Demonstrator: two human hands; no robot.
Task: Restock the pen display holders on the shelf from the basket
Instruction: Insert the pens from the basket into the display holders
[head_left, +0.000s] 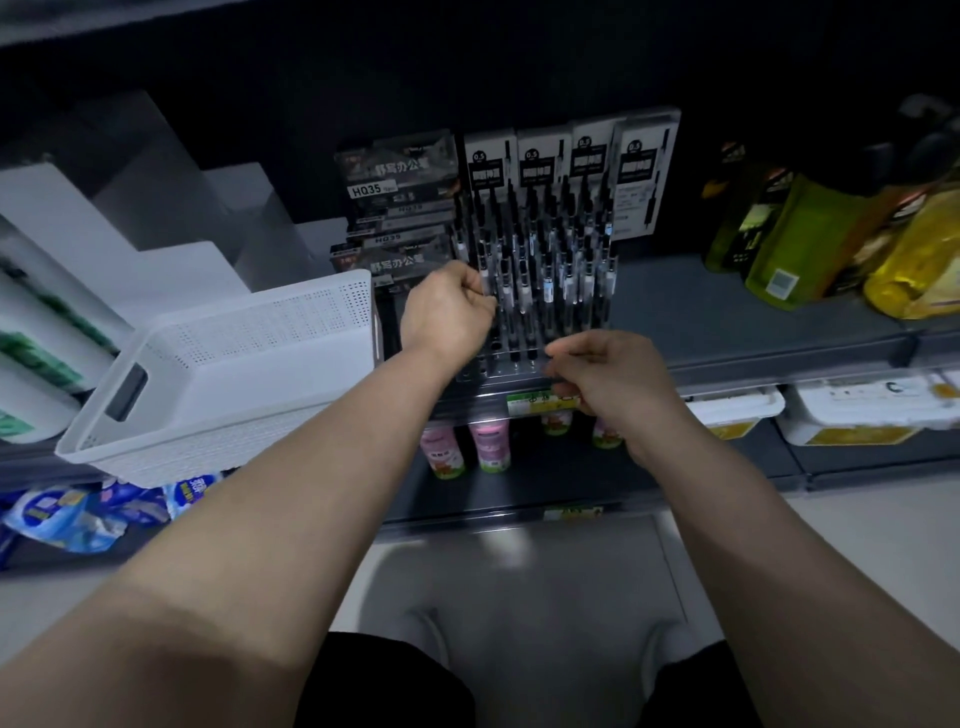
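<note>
Dimly lit grey shelf (727, 312), white basket (249, 374), pale floor (857, 525)

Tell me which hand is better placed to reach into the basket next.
Left, probably: the left hand is beside the white basket, while the right hand is across the pen holder, farther away.

The upper dark box (397, 179) is showing "HQ35" on a white strip; the box below it (400, 240) is bearing what looks like the same code. Four white header cards (531, 163) behind the pens (545, 260) are each displaying "0.5". Other print is coming through too blurred to read.
</note>
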